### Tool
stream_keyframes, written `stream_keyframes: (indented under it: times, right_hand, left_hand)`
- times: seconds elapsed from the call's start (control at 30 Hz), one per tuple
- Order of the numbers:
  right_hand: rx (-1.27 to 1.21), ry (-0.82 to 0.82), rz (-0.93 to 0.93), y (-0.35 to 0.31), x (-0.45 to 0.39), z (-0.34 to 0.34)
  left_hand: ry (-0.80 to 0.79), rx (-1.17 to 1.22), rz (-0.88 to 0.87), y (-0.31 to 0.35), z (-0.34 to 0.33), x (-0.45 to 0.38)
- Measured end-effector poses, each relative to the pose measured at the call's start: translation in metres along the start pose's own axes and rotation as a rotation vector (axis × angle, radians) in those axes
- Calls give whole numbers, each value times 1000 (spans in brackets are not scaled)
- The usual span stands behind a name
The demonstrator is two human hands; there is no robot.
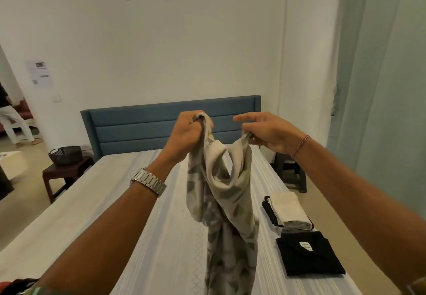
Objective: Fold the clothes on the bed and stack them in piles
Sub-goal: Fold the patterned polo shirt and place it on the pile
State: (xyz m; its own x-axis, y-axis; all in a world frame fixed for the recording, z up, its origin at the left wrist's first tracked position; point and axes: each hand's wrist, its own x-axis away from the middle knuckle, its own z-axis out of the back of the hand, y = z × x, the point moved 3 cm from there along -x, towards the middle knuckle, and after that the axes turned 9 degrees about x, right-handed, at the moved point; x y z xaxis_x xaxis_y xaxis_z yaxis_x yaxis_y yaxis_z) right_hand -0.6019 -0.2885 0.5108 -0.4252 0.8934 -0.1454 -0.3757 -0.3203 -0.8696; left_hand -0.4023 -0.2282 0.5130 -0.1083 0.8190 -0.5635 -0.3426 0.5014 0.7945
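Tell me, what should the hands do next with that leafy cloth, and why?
Probably pull the two hands apart to spread it. The left hand and right hand each hold a top edge of the leaf-print garment, but it hangs bunched and twisted over the bed, too crumpled to fold.

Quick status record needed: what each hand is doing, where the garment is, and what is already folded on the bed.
left hand: grips one top edge of the pale leaf-print garment
right hand: pinches the other top edge, index finger straight
garment: held up over the striped bed, hanging unfolded
folded so far: black folded garment; beyond it, cream folded cloth on dark and grey pieces
side: both piles on the bed's right side
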Motion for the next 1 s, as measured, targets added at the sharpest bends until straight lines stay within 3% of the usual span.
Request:
stream_keyframes:
  times: [0.13,0.23,0.37,0.53,0.67,0.73,0.87,1.0]
  right_hand:
    - [-221,138,-105,6,0,24]
    - [-205,233,-103,9,1,44]
    - [113,277,1,20,3,66]
    - [560,748,232,31,1,74]
    - [700,910,267,43,-9,72]
    - [719,947,260,49,-13,68]
    - [584,850,364,54,-18,54]
    - [577,895,455,53,-13,40]
  left_hand:
    - [144,-12,109,-7,21,-6]
    - [251,-46,191,-18,39,-12]
    - [323,-85,192,-29,65,-20]
    - [416,-220,53,-43,98,-20]
    - [499,-369,48,-47,110,-16]
    - [545,-378,96,-49,112,-15]
    - [666,-315,216,-56,117,-15]
    - [756,-447,248,-47,113,-5]
